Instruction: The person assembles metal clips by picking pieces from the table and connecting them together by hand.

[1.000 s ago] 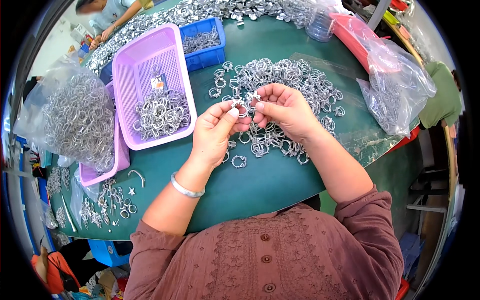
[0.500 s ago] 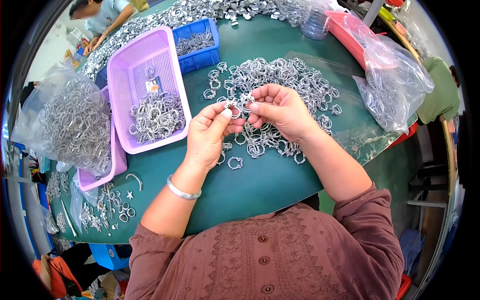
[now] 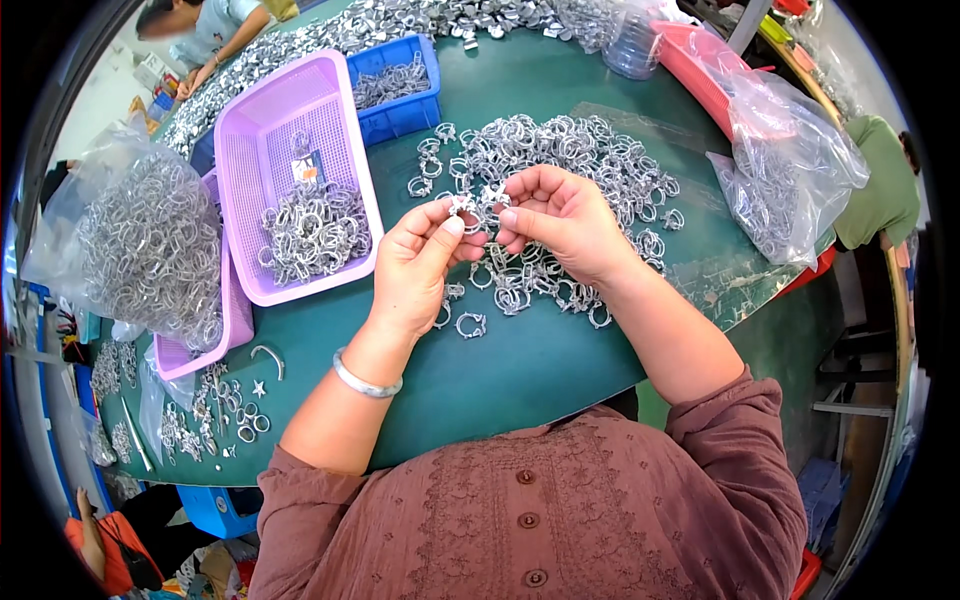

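Note:
My left hand (image 3: 418,262) pinches a silvery metal ring (image 3: 464,207) between thumb and fingers. Close beside it, my right hand (image 3: 562,222) holds another silvery ring (image 3: 495,197) by its edge. The two rings are almost together, and I cannot tell whether they touch. Both hands are over the near left part of a large heap of similar rings (image 3: 570,150) on the green table (image 3: 540,350). One loose ring (image 3: 470,325) lies just below the heap. A pale bangle (image 3: 366,376) circles my left wrist.
Left of the heap stands a purple basket (image 3: 240,210) with more rings, a blue bin (image 3: 405,122) behind it. A stuffed plastic bag (image 3: 150,250) sits far left, another bag (image 3: 790,180) at right by a pink basket (image 3: 700,75). Across the table a person (image 3: 225,35) works.
The two rings have turned slightly in my fingertips, showing more of their decorated tops. Both hands stay nearly in place. The person across the table has shifted a hand slightly.

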`<state>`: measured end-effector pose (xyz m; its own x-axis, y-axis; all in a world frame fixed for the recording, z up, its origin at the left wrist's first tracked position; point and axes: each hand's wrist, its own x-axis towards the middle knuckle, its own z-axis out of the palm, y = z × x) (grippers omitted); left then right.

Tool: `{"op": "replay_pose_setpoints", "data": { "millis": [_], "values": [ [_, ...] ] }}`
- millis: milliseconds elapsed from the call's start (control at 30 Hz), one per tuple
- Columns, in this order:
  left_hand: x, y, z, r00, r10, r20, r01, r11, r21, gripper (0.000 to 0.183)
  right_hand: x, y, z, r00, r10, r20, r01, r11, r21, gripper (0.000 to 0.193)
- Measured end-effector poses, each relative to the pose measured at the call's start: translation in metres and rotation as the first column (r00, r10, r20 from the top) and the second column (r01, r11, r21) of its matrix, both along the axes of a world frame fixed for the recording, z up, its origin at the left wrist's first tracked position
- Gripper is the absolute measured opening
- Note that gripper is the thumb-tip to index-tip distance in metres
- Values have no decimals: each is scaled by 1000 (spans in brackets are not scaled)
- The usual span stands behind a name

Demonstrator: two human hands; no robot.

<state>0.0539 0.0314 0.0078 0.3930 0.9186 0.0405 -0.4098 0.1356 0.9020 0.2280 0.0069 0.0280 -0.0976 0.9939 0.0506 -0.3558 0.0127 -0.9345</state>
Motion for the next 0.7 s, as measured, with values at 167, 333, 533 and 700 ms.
{"op": "replay_pose_setpoints", "data": {
  "millis": [167,333,533,700],
  "values": [
    [0,0,0,1000,6,4,-6,1000,13,22,-1,-1,1,1000,-7,12,7,1000,9,21],
    [0,-1,0,1000,13,-9,-13,999,29,23,-1,-1,1,1000,-13,22,12,1000,21,21],
    [0,-1,1,999,26,-28,-25,999,45,24,0,-2,1,999,-3,41,2,1000,22,22],
    [0,0,1,999,23,-35,-21,999,44,24,0,-1,0,999,-4,47,3,1000,22,22]
  ]
}}
